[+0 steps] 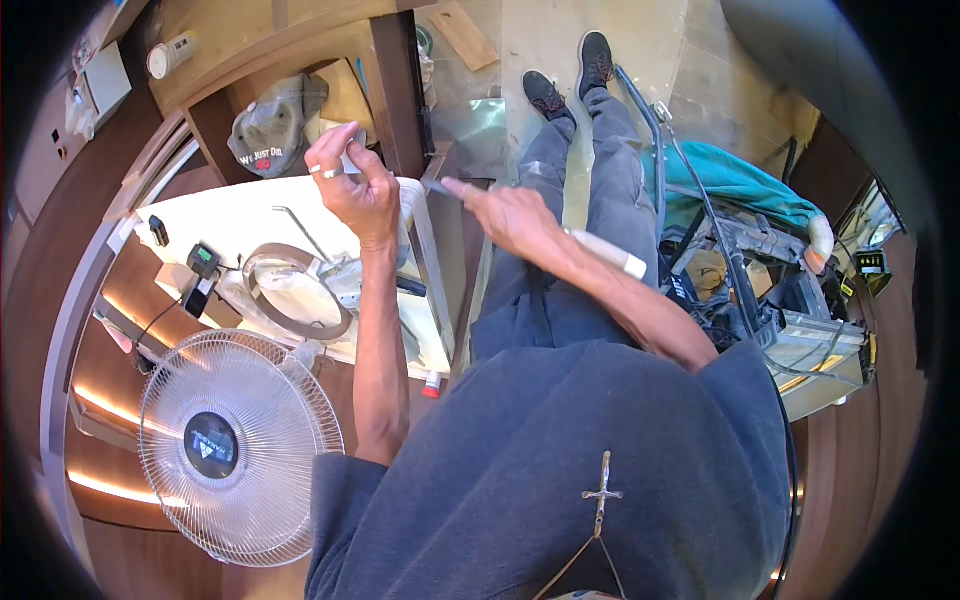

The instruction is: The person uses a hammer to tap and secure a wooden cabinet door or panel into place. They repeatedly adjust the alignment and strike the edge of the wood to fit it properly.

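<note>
The right hand (512, 218) clasps a slim, pale-handled, grey-tipped tool (612, 254); the left hand (358, 198) pinches something small, greyish (358, 138).

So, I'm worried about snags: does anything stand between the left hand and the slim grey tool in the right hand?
Nothing visible does: an open gap separates the left hand from the slim grey tool in the right hand.

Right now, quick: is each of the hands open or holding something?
Left hand: closed on a small grey piece, kind unclear.
Right hand: closed on a slender grey tool, partly hidden.
</note>
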{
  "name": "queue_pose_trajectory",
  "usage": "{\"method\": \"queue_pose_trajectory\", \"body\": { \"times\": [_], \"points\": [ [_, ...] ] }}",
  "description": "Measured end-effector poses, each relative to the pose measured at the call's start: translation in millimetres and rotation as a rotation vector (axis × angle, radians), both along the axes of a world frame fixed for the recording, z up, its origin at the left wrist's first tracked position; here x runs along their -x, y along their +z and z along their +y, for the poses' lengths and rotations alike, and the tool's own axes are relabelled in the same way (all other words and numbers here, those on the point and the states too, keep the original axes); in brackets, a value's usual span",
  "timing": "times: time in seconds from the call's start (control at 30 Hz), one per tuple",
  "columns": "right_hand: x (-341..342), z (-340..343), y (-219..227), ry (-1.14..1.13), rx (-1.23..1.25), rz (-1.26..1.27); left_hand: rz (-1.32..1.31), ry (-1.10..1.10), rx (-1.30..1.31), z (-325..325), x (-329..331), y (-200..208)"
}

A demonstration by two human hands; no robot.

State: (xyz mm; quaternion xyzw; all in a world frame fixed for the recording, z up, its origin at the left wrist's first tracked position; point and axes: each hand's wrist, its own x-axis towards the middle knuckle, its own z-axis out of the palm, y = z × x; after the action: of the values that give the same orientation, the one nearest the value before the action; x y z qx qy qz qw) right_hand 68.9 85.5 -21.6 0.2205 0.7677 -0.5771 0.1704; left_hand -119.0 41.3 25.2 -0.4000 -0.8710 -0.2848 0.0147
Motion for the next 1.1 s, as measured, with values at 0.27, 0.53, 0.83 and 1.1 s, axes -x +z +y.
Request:
{"method": "queue_pose_trajectory", "body": {
  "times": [0.27, 0.53, 0.83, 1.1],
  "points": [
    [0.4, -5.0, -3.0, 0.01, -0.038, -0.009, -0.015, -0.019, -0.003, 1.1, 2.2, -0.2],
    [-6.4, -3.7, 16.3, -0.048, -0.041, 0.035, -0.013, -0.019, 0.011, -2.1, -1.9, 0.9],
    [8.1, -4.7, 20.9, -0.09, -0.069, 0.063, 0.01, -0.027, -0.026, 1.2, 2.9, 0.1],
    [1.1, -5.9, 25.2, -0.058, 0.004, -0.017, -0.011, -0.021, -0.045, -0.8, 2.3, -0.1]
  ]
}}
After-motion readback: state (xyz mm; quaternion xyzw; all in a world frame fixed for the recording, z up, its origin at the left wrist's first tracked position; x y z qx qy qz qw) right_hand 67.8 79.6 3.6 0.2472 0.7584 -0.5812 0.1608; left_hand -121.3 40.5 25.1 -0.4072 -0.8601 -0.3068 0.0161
